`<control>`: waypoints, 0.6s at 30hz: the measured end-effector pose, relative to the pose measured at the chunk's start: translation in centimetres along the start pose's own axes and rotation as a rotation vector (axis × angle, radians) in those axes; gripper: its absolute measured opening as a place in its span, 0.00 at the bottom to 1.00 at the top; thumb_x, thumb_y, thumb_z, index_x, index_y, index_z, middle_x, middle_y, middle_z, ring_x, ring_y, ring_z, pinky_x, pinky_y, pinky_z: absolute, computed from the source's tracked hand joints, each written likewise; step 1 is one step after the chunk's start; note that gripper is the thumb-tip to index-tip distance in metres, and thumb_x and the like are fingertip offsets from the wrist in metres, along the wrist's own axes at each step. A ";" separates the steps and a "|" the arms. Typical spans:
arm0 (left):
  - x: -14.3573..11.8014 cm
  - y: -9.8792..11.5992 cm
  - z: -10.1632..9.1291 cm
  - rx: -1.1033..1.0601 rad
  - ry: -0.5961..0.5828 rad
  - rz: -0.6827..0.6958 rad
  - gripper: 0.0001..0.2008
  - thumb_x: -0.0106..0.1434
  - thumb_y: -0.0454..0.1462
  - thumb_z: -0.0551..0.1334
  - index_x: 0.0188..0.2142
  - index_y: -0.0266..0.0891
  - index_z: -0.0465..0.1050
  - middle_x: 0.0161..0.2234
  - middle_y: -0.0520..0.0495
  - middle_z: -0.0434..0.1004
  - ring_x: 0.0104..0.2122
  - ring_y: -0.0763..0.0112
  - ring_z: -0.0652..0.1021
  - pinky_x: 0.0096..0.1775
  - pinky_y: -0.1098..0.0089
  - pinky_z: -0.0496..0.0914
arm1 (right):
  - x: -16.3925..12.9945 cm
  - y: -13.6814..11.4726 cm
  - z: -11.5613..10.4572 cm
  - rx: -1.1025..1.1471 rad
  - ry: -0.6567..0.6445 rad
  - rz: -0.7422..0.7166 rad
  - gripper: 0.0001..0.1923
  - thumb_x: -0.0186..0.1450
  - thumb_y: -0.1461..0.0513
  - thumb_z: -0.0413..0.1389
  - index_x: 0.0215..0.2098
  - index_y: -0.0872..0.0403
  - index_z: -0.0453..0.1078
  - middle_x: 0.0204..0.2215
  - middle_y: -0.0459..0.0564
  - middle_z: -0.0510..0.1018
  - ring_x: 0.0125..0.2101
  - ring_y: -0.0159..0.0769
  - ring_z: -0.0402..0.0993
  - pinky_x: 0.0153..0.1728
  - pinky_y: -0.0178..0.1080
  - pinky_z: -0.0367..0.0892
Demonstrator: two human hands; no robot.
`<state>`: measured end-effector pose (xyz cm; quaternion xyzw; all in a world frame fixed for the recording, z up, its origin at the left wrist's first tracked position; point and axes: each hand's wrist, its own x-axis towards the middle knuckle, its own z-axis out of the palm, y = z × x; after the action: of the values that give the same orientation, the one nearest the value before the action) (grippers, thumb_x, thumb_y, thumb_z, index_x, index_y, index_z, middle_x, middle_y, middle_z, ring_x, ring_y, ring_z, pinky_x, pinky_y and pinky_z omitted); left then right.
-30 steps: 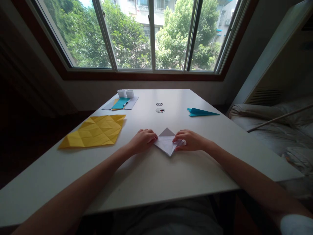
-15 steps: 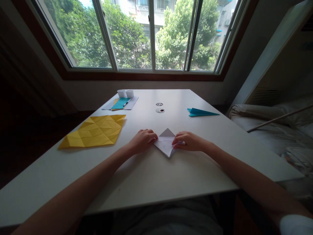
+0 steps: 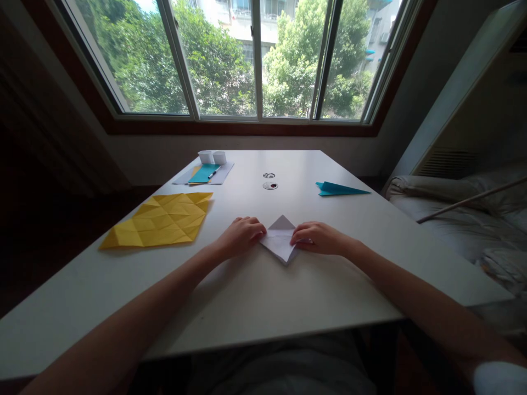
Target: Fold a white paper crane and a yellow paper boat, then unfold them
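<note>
A folded white sheet of paper (image 3: 279,244), diamond-shaped with one point toward me, lies on the white table (image 3: 263,307). Its far tip is a flat, greyish triangle. My left hand (image 3: 244,236) grips the paper's left corner, with the fingers bent and pressed together. At the right corner, my right hand (image 3: 315,237) pinches the paper between thumb and fingers. The fingers partly cover both corners.
On the left lies a creased yellow sheet (image 3: 164,219). A folded blue paper plane (image 3: 340,190) rests at the right. Farther back are two white cups (image 3: 219,158), blue paper (image 3: 201,174), a pen (image 3: 214,172) and two round discs (image 3: 270,186).
Both hands stay at the same corners of the white paper. Its near point sits very slightly differently; otherwise the scene has only shifted a touch with the camera.
</note>
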<state>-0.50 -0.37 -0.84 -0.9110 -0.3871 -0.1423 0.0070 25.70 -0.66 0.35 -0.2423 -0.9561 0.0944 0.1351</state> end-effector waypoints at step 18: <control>-0.7 7.7 -1.2 0.096 0.088 0.286 0.13 0.65 0.38 0.48 0.38 0.38 0.69 0.36 0.43 0.74 0.39 0.65 0.73 0.42 0.64 0.65 | 0.3 -0.4 0.7 0.097 0.194 0.344 0.07 0.62 0.61 0.49 0.33 0.54 0.67 0.26 0.46 0.75 0.24 0.29 0.68 0.25 0.31 0.59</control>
<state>4.17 -6.38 0.83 -0.9483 -0.2590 -0.1611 0.0877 25.12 -0.93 -0.15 -0.4030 -0.8775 0.1382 0.2201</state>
